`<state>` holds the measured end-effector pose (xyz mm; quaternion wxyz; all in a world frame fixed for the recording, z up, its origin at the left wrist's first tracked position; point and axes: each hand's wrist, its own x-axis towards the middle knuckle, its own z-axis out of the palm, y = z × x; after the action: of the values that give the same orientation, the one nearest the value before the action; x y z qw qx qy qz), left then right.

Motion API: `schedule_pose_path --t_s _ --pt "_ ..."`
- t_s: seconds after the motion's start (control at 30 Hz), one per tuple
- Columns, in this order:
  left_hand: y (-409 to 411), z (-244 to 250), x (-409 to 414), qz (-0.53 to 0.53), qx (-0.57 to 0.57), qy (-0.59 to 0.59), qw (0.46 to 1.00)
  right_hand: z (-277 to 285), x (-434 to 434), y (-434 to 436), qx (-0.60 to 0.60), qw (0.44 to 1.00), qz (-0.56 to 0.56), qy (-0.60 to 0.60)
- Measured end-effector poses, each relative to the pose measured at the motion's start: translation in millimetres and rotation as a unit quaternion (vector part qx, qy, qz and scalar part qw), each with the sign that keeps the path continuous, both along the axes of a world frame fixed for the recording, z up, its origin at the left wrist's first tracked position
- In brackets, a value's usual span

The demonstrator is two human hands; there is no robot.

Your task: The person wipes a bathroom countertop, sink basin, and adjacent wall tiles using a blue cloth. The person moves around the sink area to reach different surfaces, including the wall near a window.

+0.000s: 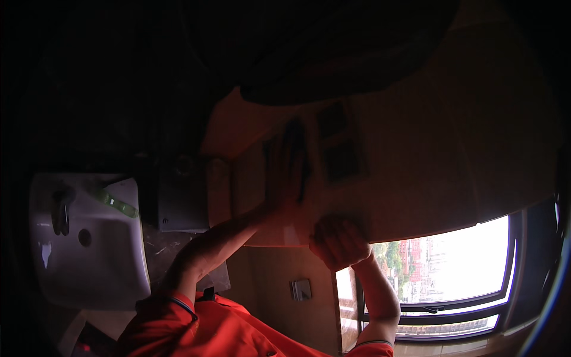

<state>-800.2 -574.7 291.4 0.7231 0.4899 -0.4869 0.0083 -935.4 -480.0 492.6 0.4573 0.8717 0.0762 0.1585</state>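
My left hand (pixel 285 178) lies with its fingers extended over a dark bluish thing, perhaps a cloth, on a large brownish panel (pixel 415 178). Deep shadow hides how firmly it is held. Lower and to the right, my right hand (pixel 341 243) is curled at the panel's lower edge, its knuckles towards me. Two dark square plates (pixel 341 160) sit on the panel, right of my left hand. Both forearms come up from the short sleeves of a red shirt (pixel 223 330).
At left is a white washbasin (pixel 107 276) with a dark faucet (pixel 62 209) and a green bottle-like object (pixel 116 203). A dark box (pixel 183 201) stands beside it on a marbled counter (pixel 167 250). A bright window (pixel 455 263) is at lower right, and a metal wall fitting (pixel 300 289) at lower centre.
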Motion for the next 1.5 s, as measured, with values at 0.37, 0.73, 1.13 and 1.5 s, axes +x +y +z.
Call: schedule_pose_path --t_s 0.37,0.73,1.13,1.5 --pt "-42 35 24 0.066 0.049 -0.011 0.997 -2 -6 1 -0.002 1.0 0.013 -0.007" --pt "104 66 -28 -0.06 0.032 0.066 0.996 -1 -2 4 -0.015 0.999 0.012 -0.028" --pt "50 58 -9 0.006 -0.044 -0.024 0.999 -1 -3 5 0.0 1.0 0.001 -0.022" --pt "-56 47 17 0.0 0.031 0.117 0.993 -2 -4 5 -0.017 0.999 0.011 -0.035"
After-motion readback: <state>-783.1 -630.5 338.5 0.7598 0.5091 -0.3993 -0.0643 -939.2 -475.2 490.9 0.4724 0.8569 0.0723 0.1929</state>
